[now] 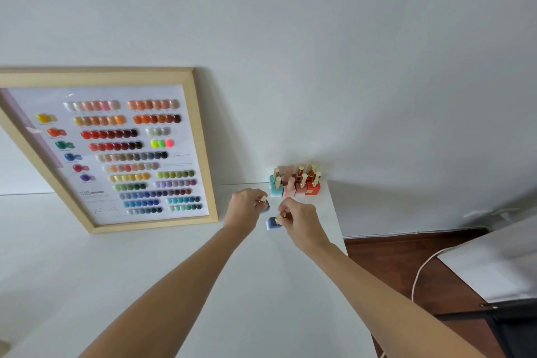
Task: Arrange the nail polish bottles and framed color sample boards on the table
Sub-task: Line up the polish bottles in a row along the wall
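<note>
A wood-framed color sample board (200, 154) leans against the wall at the back left of the white table (145, 270). Several nail polish bottles (295, 183) with gold caps stand clustered in the table's far right corner: teal, pink and red ones. My left hand (245, 208) grips the gold cap of a blue bottle (266, 207), mostly hidden behind the fingers. My right hand (299, 219) pinches the cap of a second blue bottle (272, 224), which is tilted just above or on the table, in front of the cluster.
The table's right edge (338, 221) runs close beside my right hand, with dark wood floor (392, 264) below. A white cable (421, 270) and a white cloth-covered object (494, 264) lie on the right. A plain white wall stands behind.
</note>
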### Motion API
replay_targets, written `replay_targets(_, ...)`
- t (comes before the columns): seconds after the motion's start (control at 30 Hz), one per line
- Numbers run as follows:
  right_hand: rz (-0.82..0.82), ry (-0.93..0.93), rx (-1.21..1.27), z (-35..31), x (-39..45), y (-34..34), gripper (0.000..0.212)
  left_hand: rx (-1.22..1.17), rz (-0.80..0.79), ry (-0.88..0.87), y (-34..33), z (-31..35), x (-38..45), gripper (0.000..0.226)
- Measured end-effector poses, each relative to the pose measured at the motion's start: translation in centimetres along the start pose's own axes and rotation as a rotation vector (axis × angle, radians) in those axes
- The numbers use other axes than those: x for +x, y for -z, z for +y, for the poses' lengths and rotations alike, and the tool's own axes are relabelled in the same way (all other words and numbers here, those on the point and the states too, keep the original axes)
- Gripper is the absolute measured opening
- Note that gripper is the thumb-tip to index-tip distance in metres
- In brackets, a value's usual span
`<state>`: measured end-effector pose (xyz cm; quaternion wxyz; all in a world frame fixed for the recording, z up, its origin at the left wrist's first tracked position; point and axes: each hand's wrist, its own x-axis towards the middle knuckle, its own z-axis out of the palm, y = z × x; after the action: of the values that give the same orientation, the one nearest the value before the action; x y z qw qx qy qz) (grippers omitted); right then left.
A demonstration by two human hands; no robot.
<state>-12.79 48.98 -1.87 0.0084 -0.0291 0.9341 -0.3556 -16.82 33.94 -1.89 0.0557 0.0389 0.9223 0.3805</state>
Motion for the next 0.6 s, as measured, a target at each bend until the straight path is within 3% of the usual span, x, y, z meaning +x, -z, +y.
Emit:
replay_targets(0.47, 0.024, -0.001, 0.007, 0.8, 7.0, -3.8, 0.012, 0.002, -0.074, 0.073, -1.0, -2.0, 5.6, 0.024)
replay_targets(0.6, 0.056, -0.004, 0.041, 0.3, 7.5, -4.3, 0.011, 0.024, -0.030, 0.062, -0.9, -2.3, 5.4, 0.044)
